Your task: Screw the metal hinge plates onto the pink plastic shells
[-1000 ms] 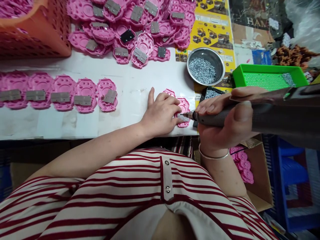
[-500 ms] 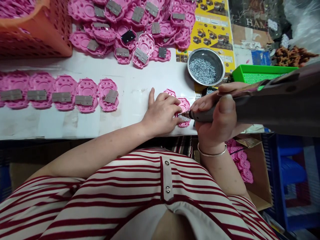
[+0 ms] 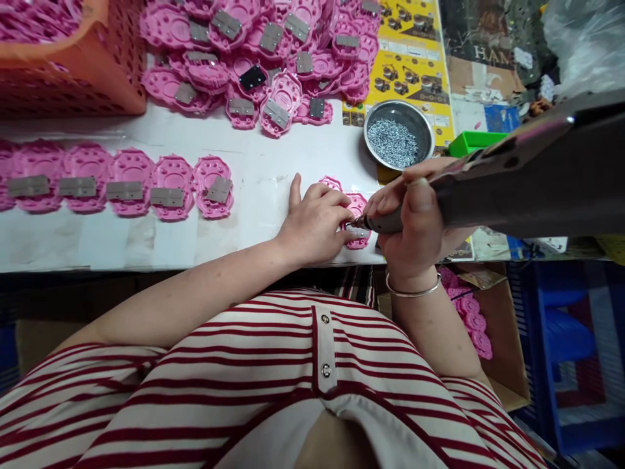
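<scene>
My right hand is wrapped round a grey electric screwdriver, its body tilted up to the right. The driver's tip meets a pink plastic housing by the grey metal plate lying on it. With bent fingers, my left hand grips that housing at its left side, the thumb stretched away. Partly hidden behind the left fingers is another pink housing. Any screw under the tip is too small to make out.
A steel bowl of small screws stands beyond my right hand. Pink housings with plates form a row at left. More lie heaped beside an orange basket. A green tray sits behind the screwdriver.
The screwdriver's rear end has swung upward and its body has shifted slightly left with my right hand. My left hand stays on the housing.
</scene>
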Motion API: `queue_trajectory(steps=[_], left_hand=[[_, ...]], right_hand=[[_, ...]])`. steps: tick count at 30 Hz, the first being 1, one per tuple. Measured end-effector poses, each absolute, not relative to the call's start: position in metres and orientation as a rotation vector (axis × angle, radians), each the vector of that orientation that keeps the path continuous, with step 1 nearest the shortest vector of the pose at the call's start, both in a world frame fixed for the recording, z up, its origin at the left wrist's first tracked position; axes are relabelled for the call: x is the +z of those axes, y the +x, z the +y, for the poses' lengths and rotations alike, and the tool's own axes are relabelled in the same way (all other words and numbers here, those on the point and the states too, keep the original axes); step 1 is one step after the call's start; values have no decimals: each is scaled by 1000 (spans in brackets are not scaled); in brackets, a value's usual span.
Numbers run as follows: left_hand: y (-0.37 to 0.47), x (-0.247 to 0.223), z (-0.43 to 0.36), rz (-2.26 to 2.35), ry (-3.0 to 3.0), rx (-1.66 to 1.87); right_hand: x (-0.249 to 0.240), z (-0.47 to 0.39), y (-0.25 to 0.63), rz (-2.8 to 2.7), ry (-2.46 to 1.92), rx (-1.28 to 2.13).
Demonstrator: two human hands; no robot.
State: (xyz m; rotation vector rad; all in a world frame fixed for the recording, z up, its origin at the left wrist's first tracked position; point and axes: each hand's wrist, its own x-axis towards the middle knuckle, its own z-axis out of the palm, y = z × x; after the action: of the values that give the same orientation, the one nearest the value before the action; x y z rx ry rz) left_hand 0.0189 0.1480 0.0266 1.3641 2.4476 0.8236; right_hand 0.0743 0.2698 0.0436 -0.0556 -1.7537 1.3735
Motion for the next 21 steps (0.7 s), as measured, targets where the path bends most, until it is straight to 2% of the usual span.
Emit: queue_trajectory(steps=[7,12,16,21], left_hand=[[23,17,146,2438,1531,770],[22,27,149,2484,1540,751],[-9,46,141,2694,1371,820],[-69,52,126,2947,1034,672]], right_hand=[[80,276,100,-1432,111,1395],[93,277,123,-1411,-29,1384],[89,280,133,-1392,-18,1371],[78,287,139,-1342,29,1373]])
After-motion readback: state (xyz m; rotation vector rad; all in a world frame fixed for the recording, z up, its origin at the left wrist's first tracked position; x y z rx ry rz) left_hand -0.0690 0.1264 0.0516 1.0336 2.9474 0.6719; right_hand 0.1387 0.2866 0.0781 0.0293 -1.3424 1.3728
